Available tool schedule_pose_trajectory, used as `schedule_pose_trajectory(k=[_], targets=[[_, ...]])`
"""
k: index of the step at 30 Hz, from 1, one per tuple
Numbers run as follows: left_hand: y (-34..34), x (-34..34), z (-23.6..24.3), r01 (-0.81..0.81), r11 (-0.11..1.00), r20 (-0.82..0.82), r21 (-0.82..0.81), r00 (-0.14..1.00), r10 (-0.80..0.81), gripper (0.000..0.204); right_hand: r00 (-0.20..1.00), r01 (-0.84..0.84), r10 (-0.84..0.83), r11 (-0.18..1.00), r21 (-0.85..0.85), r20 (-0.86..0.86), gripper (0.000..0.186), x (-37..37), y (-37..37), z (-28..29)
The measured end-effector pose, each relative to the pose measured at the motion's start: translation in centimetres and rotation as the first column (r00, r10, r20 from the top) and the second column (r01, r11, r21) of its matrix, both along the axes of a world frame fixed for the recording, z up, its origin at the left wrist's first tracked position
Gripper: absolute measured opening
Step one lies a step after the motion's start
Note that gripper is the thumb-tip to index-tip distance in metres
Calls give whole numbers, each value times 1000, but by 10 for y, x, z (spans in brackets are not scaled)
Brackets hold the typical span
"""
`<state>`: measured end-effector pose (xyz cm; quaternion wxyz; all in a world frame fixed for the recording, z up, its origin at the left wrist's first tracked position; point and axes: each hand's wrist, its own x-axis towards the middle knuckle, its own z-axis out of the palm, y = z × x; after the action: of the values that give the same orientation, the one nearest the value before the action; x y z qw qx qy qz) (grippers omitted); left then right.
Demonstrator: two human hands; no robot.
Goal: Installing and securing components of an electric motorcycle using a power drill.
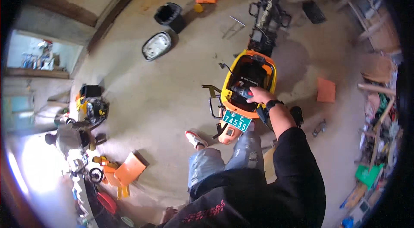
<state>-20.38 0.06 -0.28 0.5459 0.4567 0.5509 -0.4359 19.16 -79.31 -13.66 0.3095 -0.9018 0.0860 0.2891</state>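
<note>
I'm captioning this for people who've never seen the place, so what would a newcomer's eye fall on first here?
Probably the yellow-rimmed tub of a partly stripped scooter, right of centre, where the person's right hand holds a dark power tool. Just below it, the green plate stands out, and the bright orange panel at lower left likely draws the eye next.

My feed shows a vehicle repair workshop or a garage used as one. The partly stripped yellow scooter (261,51) says so: its framework is bare at the far end, and a power tool (240,93) is in its open body. Around the scooter runs plain concrete floor (172,85); I see a loose orange panel (326,90) to its right, with heaped clutter (373,128) farther right.
</note>
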Motion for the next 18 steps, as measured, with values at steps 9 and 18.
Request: schedule_pose_trajectory(k=[9,18], targets=[[-165,-93,7,729,617,365,298,510,-779,29,941,12,-4,1000,-20,339,55,-12,-28,84],[-311,189,157,291,873,764,391,427,-485,43,935,49,-170,932,359,312,33,-72,5,299]])
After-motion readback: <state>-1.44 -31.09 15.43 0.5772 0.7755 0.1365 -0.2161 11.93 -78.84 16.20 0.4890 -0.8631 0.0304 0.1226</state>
